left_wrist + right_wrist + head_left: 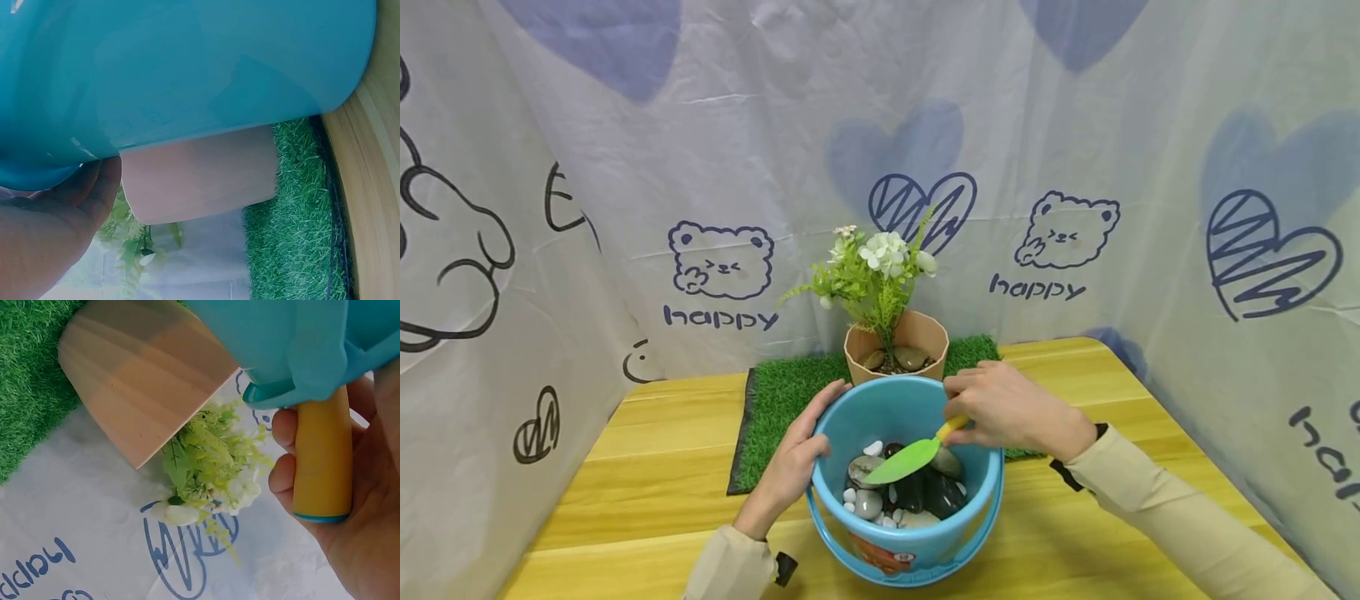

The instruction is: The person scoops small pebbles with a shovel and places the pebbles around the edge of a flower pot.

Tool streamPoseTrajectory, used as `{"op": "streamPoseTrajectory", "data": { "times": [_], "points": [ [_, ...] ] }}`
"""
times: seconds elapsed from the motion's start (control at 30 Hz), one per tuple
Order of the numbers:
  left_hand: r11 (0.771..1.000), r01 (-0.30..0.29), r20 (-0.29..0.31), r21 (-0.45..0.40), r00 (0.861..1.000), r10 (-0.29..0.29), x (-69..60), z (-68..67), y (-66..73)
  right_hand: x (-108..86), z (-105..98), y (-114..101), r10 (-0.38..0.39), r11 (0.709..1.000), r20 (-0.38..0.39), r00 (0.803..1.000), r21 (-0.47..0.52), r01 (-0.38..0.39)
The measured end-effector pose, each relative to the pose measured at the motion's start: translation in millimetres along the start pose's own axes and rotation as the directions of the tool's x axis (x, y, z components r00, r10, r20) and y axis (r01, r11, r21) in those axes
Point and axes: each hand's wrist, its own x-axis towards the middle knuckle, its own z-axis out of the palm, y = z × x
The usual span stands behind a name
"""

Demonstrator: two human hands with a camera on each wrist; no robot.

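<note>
A blue bucket [917, 537] stands on the wooden table, with grey, black and white stones [868, 504] at its bottom. My left hand [790, 462] grips the bucket's rim from the left side; the left wrist view shows its fingers [103, 187] against the outer wall. In my right hand [1007, 408] is a toy shovel [906, 462] with a green blade, held by its yellow handle [322, 462]. The blade hangs inside the bucket, tilted down to the left above the stones. Whether it touches them, I cannot tell.
Behind the bucket, a peach flowerpot [857, 354] holds white flowers [883, 254] with green leaves and has stones in it. Under the pot lies a green turf mat [775, 417] on the table [647, 467]. Printed cloth [760, 125] hangs around the back and sides.
</note>
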Motion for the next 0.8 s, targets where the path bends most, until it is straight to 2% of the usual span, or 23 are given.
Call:
{"op": "streamPoseTrajectory", "data": {
  "times": [0.3, 0.67, 0.8],
  "points": [
    [1.000, 0.001, -0.006, -0.020, 1.000, -0.002, -0.4, 0.5, -1.0, 8.3, -7, -3, -0.017, 0.999, 0.119, 0.993, -0.031, 0.021],
    [1.000, -0.010, -0.014, -0.029, 1.000, 0.010, 0.2, 0.7, -3.3, 24.0, -18, -12, -0.030, 0.996, 0.190, 0.981, -0.077, 0.045],
    [1.000, -0.006, -0.020, -0.031, 1.000, 0.005, 0.0, 1.3, -4.4, 32.7, -23, -15, -0.013, 0.998, 0.225, 0.974, -0.063, 0.028]
  ]
}}
